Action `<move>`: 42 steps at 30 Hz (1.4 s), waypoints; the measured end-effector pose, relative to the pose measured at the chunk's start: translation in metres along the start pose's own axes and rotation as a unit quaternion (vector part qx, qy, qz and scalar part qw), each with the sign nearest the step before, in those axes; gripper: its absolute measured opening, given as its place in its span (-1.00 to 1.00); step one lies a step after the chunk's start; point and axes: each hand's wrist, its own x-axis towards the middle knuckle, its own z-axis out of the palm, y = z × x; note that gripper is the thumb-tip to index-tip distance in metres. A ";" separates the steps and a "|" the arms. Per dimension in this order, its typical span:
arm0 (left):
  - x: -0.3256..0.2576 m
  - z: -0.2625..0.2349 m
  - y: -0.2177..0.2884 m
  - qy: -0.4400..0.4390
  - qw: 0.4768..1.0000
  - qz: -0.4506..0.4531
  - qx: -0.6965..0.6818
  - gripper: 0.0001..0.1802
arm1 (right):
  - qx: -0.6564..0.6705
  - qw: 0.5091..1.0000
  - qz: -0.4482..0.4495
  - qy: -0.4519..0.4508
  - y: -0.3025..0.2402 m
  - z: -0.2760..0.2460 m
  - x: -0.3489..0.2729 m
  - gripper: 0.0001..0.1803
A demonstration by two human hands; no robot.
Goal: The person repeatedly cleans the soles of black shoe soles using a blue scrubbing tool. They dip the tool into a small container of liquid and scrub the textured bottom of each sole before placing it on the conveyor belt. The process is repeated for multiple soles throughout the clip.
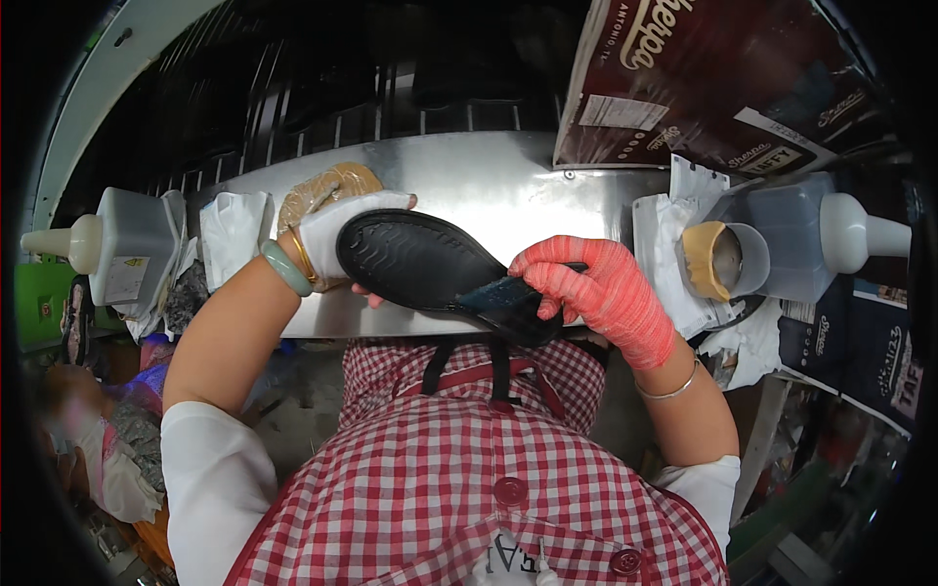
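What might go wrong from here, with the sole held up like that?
If the left hand slips, the black sole might drop toward the apron, since its narrow end appears over the table's near edge. The right hand, close to the bluish patch, could smear it if wet.

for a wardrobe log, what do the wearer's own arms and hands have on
Both arms have white sleeves. The left hand wears a white glove that leaves some fingertips bare, with pale green and gold-coloured bangles; the right hand wears a streaked coral-red glove, with a thin silvery bangle.
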 end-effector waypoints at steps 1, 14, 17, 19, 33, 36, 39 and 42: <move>0.000 -0.001 -0.001 0.006 1.000 0.006 0.006 -0.24 | 0.003 1.000 0.001 0.003 0.004 -0.002 -0.002 -0.73; -0.006 0.015 0.000 0.066 0.997 0.030 0.004 -0.33 | 0.016 0.998 0.020 0.050 0.028 -0.016 -0.039 -0.72; -0.005 0.006 -0.006 0.041 0.998 0.038 -0.004 -0.32 | 0.004 0.998 0.012 0.061 0.026 -0.020 -0.051 -0.75; -0.006 0.008 -0.007 0.032 0.999 0.042 -0.005 -0.32 | 0.017 0.996 -0.024 0.080 0.022 -0.017 -0.056 -0.77; -0.003 0.012 -0.029 -0.060 0.992 0.064 0.096 -0.27 | -0.296 0.815 -0.498 0.010 0.032 0.039 -0.021 -0.65; 0.001 0.003 -0.033 -0.079 0.990 0.076 0.091 -0.28 | -0.332 0.814 -0.477 0.000 0.036 0.031 -0.034 -0.68; -0.003 0.007 -0.039 -0.083 0.990 0.082 0.073 -0.29 | -0.327 0.838 -0.437 0.021 0.026 0.025 -0.054 -0.73; -0.020 0.013 -0.055 -0.056 0.992 0.110 -0.006 -0.34 | -0.238 0.845 -0.459 0.137 0.014 0.020 -0.079 -0.73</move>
